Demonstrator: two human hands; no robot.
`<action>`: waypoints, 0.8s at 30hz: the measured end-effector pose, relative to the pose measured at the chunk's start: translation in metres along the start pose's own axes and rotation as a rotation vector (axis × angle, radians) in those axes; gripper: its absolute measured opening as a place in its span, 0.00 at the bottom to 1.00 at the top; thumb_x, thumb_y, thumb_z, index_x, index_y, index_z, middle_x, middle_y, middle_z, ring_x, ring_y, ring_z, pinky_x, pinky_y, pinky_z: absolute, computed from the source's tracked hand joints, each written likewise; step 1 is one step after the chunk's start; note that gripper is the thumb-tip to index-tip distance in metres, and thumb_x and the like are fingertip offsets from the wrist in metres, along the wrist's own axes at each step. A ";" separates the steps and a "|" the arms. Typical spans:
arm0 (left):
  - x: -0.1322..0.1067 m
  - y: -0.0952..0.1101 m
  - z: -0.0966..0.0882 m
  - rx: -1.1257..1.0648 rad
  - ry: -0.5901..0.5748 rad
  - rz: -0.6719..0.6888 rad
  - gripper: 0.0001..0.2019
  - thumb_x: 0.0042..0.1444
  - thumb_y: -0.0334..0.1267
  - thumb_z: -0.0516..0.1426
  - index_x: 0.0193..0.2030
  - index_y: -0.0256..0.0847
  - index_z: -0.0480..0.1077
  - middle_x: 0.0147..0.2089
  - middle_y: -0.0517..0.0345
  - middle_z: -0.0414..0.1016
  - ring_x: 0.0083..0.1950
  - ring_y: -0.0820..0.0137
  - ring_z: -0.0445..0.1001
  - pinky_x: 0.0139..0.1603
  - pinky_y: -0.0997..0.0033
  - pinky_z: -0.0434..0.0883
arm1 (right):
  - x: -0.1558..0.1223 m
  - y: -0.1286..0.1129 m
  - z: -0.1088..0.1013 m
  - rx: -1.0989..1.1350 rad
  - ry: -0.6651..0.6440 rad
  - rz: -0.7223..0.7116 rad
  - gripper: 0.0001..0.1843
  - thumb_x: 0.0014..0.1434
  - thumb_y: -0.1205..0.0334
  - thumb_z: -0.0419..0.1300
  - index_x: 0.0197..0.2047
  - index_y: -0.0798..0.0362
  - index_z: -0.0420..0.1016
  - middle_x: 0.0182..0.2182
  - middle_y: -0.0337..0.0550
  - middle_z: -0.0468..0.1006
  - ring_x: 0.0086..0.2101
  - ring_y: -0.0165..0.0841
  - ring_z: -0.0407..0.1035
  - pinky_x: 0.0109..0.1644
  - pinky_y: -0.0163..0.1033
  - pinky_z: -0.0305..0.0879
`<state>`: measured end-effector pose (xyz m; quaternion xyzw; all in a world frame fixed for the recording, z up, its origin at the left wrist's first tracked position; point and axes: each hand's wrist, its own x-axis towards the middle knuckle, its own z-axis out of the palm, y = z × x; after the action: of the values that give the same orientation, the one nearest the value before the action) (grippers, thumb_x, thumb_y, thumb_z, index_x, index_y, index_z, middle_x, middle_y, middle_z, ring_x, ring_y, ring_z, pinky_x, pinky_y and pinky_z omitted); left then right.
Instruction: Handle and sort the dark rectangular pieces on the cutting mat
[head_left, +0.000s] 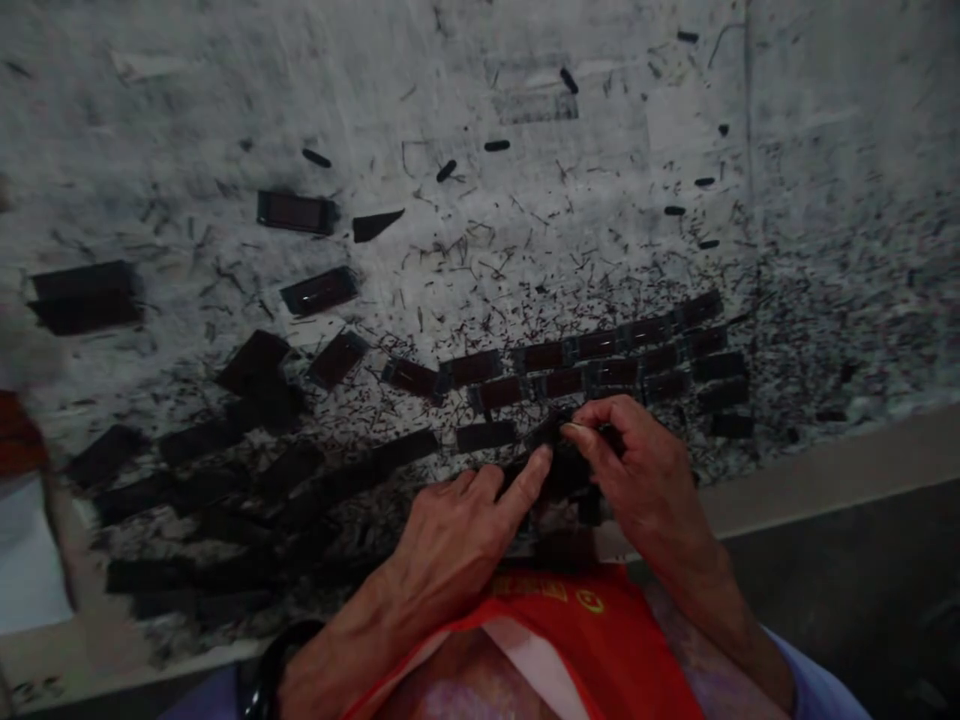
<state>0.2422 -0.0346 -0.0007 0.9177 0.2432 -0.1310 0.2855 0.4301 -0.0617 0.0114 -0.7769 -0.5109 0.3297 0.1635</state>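
Note:
A small black rectangular piece [546, 428] lies in front of me on the littered table. My left hand [472, 525] presses on it with the index finger stretched out, the other fingers curled and the thumb hidden. At the right end of that piece, my right hand [637, 465] is closed in a pinch of thumb and forefinger. What sits between those fingertips is too small and dark to make out. Just beyond both hands are rows of similar flat pieces with dark reddish faces [562, 382]. Beside the left fingers lies another black piece [486, 435].
Piles of black pieces [217, 500] cover the left front of the table [465, 60]. Thin black scraps [517, 260] are strewn across the middle and right. Small black slips [496, 146] lie farther back. White paper [34, 555] is at the left edge; a red apron [600, 640] covers my front.

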 end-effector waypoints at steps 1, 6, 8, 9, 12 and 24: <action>0.000 0.000 0.000 0.004 -0.012 -0.005 0.36 0.52 0.24 0.48 0.68 0.39 0.42 0.32 0.58 0.69 0.29 0.67 0.71 0.26 0.71 0.69 | 0.000 0.000 0.000 -0.004 0.009 -0.010 0.05 0.60 0.65 0.56 0.31 0.50 0.65 0.28 0.37 0.70 0.29 0.30 0.66 0.33 0.34 0.61; 0.000 -0.001 0.003 0.030 -0.035 -0.025 0.36 0.53 0.24 0.47 0.68 0.40 0.39 0.31 0.59 0.68 0.30 0.68 0.71 0.28 0.73 0.68 | 0.000 0.000 0.002 -0.023 0.052 -0.063 0.05 0.59 0.66 0.57 0.31 0.50 0.66 0.28 0.36 0.70 0.30 0.29 0.66 0.35 0.34 0.61; 0.000 -0.001 0.004 0.033 -0.017 -0.018 0.35 0.54 0.24 0.46 0.68 0.40 0.39 0.30 0.59 0.68 0.29 0.68 0.71 0.27 0.73 0.69 | 0.000 0.000 0.003 -0.030 0.058 -0.077 0.05 0.59 0.67 0.57 0.31 0.51 0.66 0.29 0.36 0.70 0.30 0.29 0.66 0.36 0.34 0.61; -0.001 -0.001 0.005 0.033 -0.008 -0.014 0.35 0.54 0.24 0.46 0.68 0.40 0.39 0.30 0.59 0.68 0.29 0.68 0.71 0.27 0.73 0.69 | 0.001 0.000 0.002 -0.034 0.060 -0.083 0.05 0.59 0.67 0.57 0.31 0.51 0.66 0.29 0.36 0.70 0.31 0.29 0.66 0.37 0.34 0.61; -0.001 0.000 0.004 0.028 0.016 -0.020 0.34 0.54 0.24 0.46 0.68 0.39 0.42 0.30 0.59 0.68 0.28 0.68 0.72 0.26 0.73 0.69 | 0.001 0.001 0.003 -0.048 0.066 -0.104 0.05 0.59 0.67 0.57 0.31 0.51 0.65 0.29 0.36 0.70 0.31 0.30 0.66 0.37 0.34 0.61; 0.001 0.000 0.003 0.028 -0.010 -0.051 0.33 0.54 0.24 0.49 0.67 0.39 0.47 0.30 0.58 0.71 0.29 0.66 0.74 0.26 0.70 0.72 | 0.000 0.005 0.014 -0.098 0.187 -0.148 0.06 0.57 0.68 0.59 0.31 0.51 0.64 0.28 0.36 0.68 0.29 0.29 0.65 0.35 0.34 0.61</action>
<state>0.2426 -0.0356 -0.0035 0.9145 0.2632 -0.1464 0.2703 0.4241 -0.0649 -0.0015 -0.7716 -0.5647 0.2173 0.1962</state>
